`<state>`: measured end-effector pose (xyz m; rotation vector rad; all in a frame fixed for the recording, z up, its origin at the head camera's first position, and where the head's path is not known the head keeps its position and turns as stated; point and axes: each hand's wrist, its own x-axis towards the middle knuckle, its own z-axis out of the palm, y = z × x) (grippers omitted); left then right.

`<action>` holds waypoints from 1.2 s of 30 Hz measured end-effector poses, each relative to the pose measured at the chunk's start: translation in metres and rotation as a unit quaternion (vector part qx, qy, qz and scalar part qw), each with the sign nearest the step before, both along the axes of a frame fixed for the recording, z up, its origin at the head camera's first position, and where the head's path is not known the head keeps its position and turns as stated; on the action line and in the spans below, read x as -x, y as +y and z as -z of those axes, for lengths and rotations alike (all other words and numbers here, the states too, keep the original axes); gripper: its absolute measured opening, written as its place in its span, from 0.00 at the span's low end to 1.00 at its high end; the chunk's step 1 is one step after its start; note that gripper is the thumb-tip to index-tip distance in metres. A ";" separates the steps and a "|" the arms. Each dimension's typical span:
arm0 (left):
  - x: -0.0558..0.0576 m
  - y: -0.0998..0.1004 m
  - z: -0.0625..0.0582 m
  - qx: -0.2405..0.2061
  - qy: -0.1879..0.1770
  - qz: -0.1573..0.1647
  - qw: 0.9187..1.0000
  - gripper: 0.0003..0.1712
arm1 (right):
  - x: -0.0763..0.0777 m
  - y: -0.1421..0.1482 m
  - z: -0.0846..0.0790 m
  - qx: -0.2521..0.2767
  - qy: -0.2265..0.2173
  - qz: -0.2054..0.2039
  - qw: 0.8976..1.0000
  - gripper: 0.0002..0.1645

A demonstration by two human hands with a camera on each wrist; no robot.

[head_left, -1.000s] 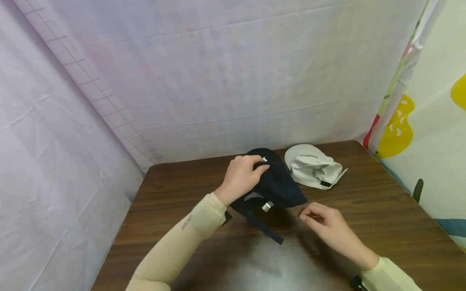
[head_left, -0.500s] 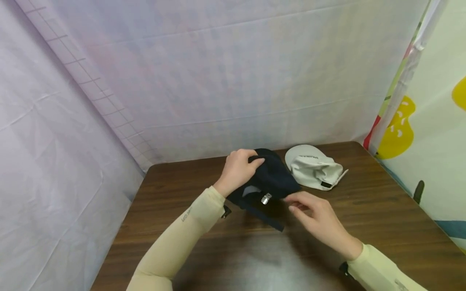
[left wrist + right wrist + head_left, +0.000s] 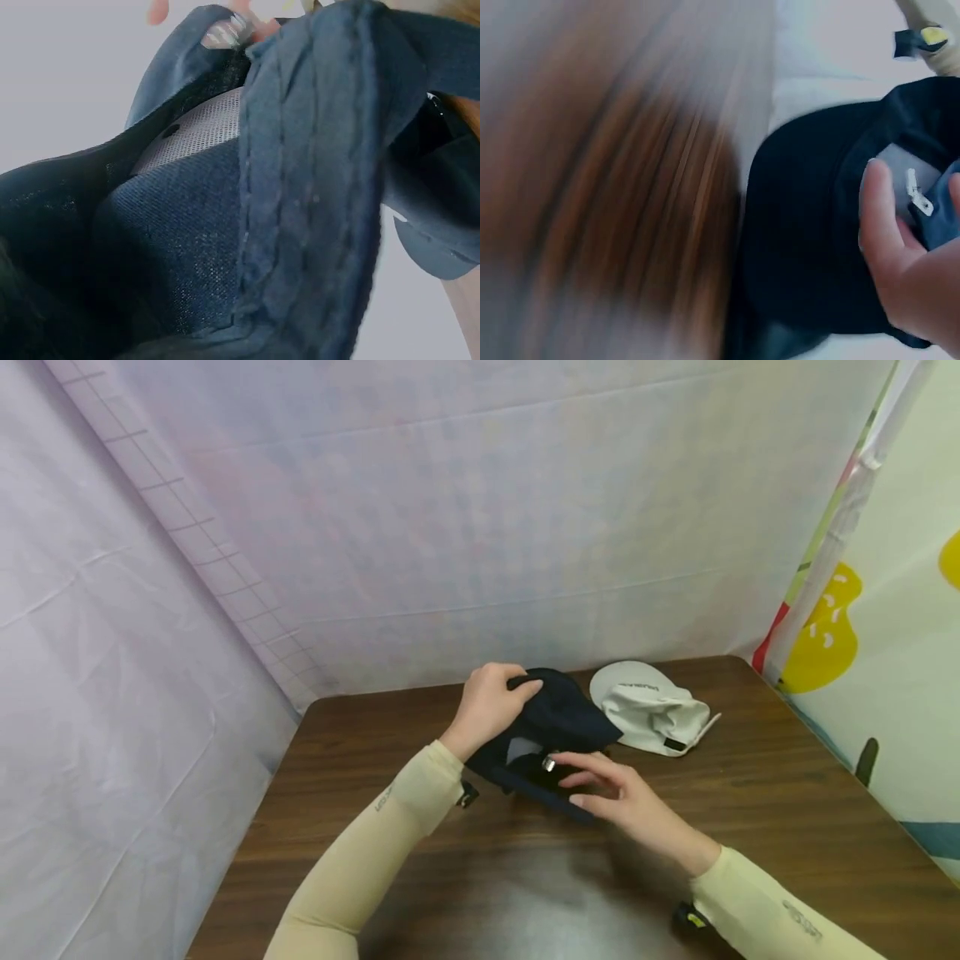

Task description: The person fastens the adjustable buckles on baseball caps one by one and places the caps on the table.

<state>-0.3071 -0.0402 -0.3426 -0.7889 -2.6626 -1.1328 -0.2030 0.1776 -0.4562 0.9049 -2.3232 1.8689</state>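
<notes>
My left hand (image 3: 487,706) grips a navy baseball cap (image 3: 570,714) above the table, thumb over the crown. The cap's back opening faces me, with a loose strap (image 3: 528,787) along its lower edge and a small metal buckle (image 3: 549,764) at the other side. With fingers spread, my right hand (image 3: 622,793) reaches to the opening, index fingertip right at the buckle and thumb over the strap's end. Inside the cap, a pale mesh panel (image 3: 199,131) shows in the left wrist view. The right wrist view has the buckle (image 3: 919,196) beside my finger.
A pale grey cap (image 3: 637,714) lies at the back right of the brown wooden table (image 3: 390,743), close to the navy cap. Light fabric (image 3: 450,527) hangs behind the table. A patterned sheet (image 3: 885,693) hangs at the right.
My right hand has moved left, from beside the cap to its buckle and strap, its fingers spreading. My left hand has kept its grip, and the cap has tilted and shifted slightly back.
</notes>
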 end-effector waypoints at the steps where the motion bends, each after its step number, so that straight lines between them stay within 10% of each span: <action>1: 0.001 0.000 0.001 -0.001 0.001 -0.002 1.000 0.15 | 0.001 -0.002 -0.001 0.033 -0.026 -0.021 0.999 0.32; 7: 0.002 0.002 0.003 0.003 0.013 -0.009 1.000 0.13 | -0.001 -0.012 -0.007 0.131 -0.086 -0.040 0.987 0.30; 23: -0.001 -0.001 0.006 0.020 0.034 0.003 0.999 0.12 | -0.022 -0.028 -0.049 0.057 0.039 0.167 0.983 0.14; 27: -0.003 -0.001 0.006 0.029 0.047 0.004 0.998 0.13 | -0.018 -0.028 -0.057 0.006 0.148 0.226 0.963 0.12; 36: -0.005 -0.001 0.007 0.042 0.072 -0.003 0.997 0.16 | 0.003 -0.015 -0.070 -0.084 0.348 0.309 0.881 0.11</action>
